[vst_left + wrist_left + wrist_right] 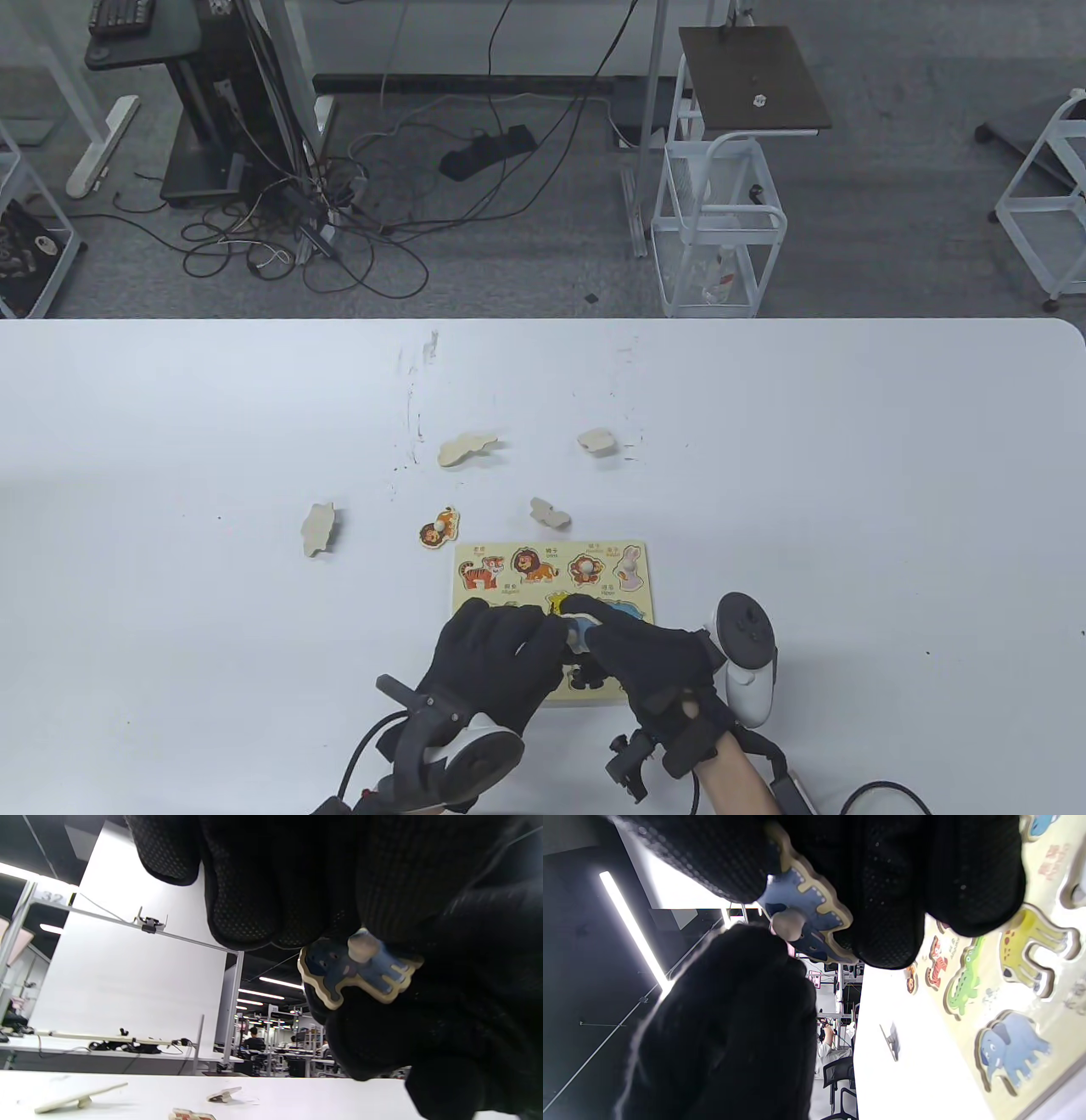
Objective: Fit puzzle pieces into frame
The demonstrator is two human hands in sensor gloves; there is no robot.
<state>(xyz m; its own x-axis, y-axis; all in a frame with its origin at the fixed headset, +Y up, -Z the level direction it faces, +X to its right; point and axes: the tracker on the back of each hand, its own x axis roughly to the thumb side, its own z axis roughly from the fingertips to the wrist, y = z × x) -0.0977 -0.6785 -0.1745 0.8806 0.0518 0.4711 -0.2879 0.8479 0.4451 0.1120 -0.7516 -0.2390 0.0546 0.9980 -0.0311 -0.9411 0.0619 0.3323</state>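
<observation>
Both hands meet just above the near half of the puzzle frame, which lies close to the near edge of the tabletop, about midway along it. Between them they hold a blue elephant piece by its rim, knob side showing to both wrist cameras. The left hand curls its fingers onto one side, and the right hand closes its fingers over the other. Which hand bears the weight cannot be told.

The matching blue elephant recess sits in the frame's near row, directly beneath the right hand, so that hand seems the nearer. The piece is tilted up on edge, so it would likely need laying flat over the recess.

Five loose pieces lie farther out, beyond the frame.
</observation>
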